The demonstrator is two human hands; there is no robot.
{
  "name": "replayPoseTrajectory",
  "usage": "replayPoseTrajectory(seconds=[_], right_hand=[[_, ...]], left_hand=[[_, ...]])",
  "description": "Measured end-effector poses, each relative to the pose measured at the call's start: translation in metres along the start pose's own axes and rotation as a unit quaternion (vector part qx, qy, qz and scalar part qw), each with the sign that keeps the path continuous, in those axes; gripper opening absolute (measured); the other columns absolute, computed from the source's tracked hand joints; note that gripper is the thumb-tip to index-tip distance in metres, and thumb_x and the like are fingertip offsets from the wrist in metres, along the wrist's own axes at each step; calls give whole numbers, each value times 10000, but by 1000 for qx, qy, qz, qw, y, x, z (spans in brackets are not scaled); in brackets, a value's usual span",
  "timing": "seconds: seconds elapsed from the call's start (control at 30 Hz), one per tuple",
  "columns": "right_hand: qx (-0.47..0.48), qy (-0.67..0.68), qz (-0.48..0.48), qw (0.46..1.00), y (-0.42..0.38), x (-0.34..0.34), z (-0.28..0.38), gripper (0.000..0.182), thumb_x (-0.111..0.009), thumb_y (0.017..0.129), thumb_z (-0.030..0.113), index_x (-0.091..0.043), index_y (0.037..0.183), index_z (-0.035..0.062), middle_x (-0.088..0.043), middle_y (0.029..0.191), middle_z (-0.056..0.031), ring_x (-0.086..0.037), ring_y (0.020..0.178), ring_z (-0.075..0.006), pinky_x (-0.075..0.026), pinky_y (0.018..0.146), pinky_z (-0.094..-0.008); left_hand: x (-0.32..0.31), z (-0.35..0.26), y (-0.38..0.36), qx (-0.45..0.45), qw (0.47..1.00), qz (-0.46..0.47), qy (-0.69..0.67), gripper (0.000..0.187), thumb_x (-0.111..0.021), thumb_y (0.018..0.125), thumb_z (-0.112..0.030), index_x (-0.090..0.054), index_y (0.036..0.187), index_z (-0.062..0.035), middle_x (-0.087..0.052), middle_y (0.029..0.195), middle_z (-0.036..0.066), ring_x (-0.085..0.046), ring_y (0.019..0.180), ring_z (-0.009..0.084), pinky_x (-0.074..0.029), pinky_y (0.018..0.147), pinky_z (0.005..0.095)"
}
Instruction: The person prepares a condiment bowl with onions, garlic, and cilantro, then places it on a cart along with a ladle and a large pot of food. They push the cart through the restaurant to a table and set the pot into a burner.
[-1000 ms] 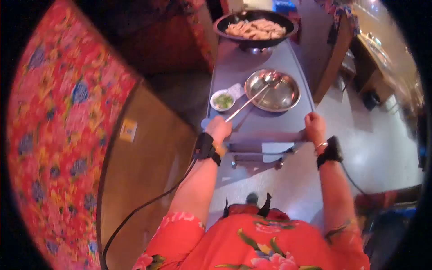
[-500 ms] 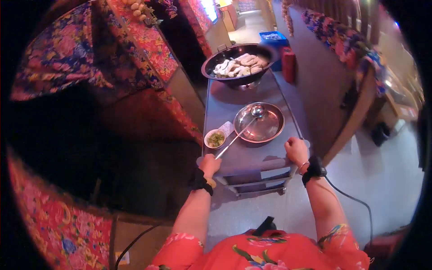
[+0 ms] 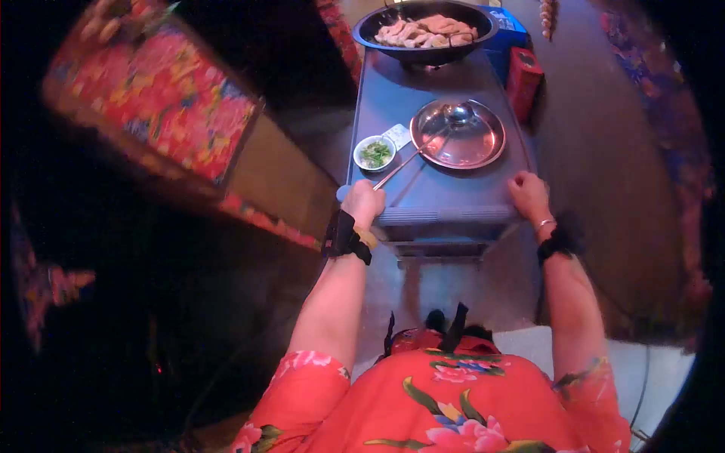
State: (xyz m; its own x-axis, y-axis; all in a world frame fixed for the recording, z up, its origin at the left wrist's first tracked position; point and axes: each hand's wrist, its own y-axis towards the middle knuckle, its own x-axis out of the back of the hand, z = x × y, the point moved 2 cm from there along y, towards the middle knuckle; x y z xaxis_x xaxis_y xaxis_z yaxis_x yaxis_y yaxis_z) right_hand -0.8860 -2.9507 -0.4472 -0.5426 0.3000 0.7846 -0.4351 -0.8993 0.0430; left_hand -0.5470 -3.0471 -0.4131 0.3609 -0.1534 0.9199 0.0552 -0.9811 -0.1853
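Note:
At the cart's near left corner my left hand [image 3: 364, 202] is closed around the handle edge, with the end of a ladle's long handle right beside its knuckles. My right hand [image 3: 531, 195] is closed on the cart's [image 3: 483, 185] near right corner. The ladle [image 3: 458, 114] rests with its round bowl inside a shallow steel basin [image 3: 483, 156], its handle slanting toward my left hand. Left of the basin stands a small white bowl [image 3: 374, 153] with chopped greens in it, next to a pale patterned packet [image 3: 398, 136].
A large dark wok [image 3: 367, 36] with pale, folded pieces of food [image 3: 427, 32] stands at the cart's far end. Beyond and to the right are a blue crate [image 3: 510, 30] and a red box [image 3: 523, 79]. A flower-patterned partition [image 3: 162, 98] stands on the left.
The surroundings have shifted and the floral partition on the left looms closer, while both hands stay on the cart's corners. The wok, basin and cart appear higher in view.

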Motion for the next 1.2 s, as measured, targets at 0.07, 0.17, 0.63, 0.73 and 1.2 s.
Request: replayPoseTrajectory(seconds=[0.07,0.17,0.63,0.73,1.2], right_hand=[[-3,25,-26,999,-1,-5,-2,264,-551,756,277,-649,830,43,-642,836,-177,-615,801,-344,-474,744,-399],[3,36,-65,997,2,-7,-8,263,-551,755,276,-643,820,38,-641,825,-175,-610,784,-350,-473,731,-400],[-3,10,113,993,-3,-3,3,274,-567,739,270,-644,811,16,-640,850,-200,-612,824,-348,-474,734,-418],[-29,-4,129,991,-6,0,7,276,-565,732,271,-644,805,17,-640,848,-200,-610,822,-352,-471,743,-425],[-13,69,44,997,-10,4,15,225,-571,736,237,-633,761,22,-633,777,-193,-603,770,-367,-475,696,-433]], left_hand=[[-3,3,7,-10,1000,15,23,303,-615,705,-294,-658,888,-56,-644,920,182,-605,899,355,-470,786,410],[-8,4,11,-11,999,26,38,312,-636,706,-310,-658,881,-53,-649,898,176,-616,886,333,-472,775,398],[6,-12,-5,32,999,8,20,305,-654,697,-318,-681,849,-55,-652,871,181,-621,859,331,-474,760,395],[0,-3,-1,-3,1000,-2,30,296,-649,696,-304,-671,840,-46,-643,863,193,-613,852,350,-474,749,414],[-1,8,2,-11,1000,13,12,346,-623,717,-301,-655,944,-42,-634,968,197,-597,959,328,-463,826,403]])
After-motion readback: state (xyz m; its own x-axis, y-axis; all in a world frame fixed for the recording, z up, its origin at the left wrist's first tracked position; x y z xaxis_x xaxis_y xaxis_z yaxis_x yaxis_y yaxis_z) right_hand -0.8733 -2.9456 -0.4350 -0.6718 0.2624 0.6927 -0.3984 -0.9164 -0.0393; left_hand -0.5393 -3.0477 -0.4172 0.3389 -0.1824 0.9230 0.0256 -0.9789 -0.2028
